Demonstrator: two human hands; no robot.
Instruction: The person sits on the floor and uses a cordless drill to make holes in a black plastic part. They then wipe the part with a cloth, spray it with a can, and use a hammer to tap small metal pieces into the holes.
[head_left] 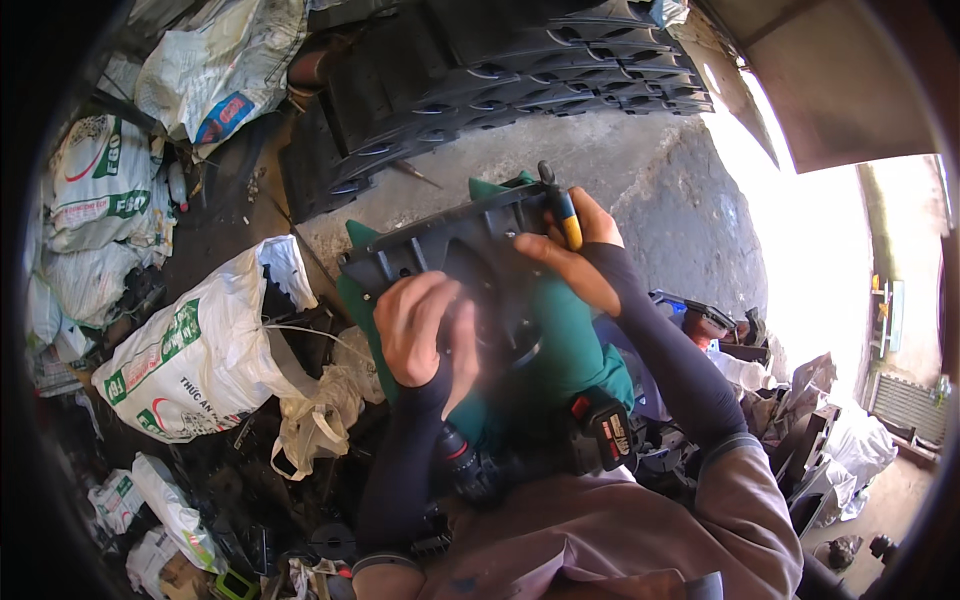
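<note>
A black ribbed plastic part (400,262) lies across my thighs, over green trousers (570,325). Close to its right end, my right hand (590,245) is closed round a tool with a yellow-and-black handle (569,222); the thumb lies along the part, and the tool's kind is unclear. My left hand (415,325) is over the part's left side, fingers bent and partly smeared by motion, so whether it grips anything does not show. In my lap rests a cordless drill (475,470), its red-and-black battery (600,430) toward the right.
Stacked black plastic panels (500,75) stand ahead on the concrete floor (640,185). A thin pointed rod (418,174) lies before them. White printed sacks (200,345) and plastic bags (325,420) crowd the left. Mixed scrap (800,430) is heaped at right, near a bright doorway.
</note>
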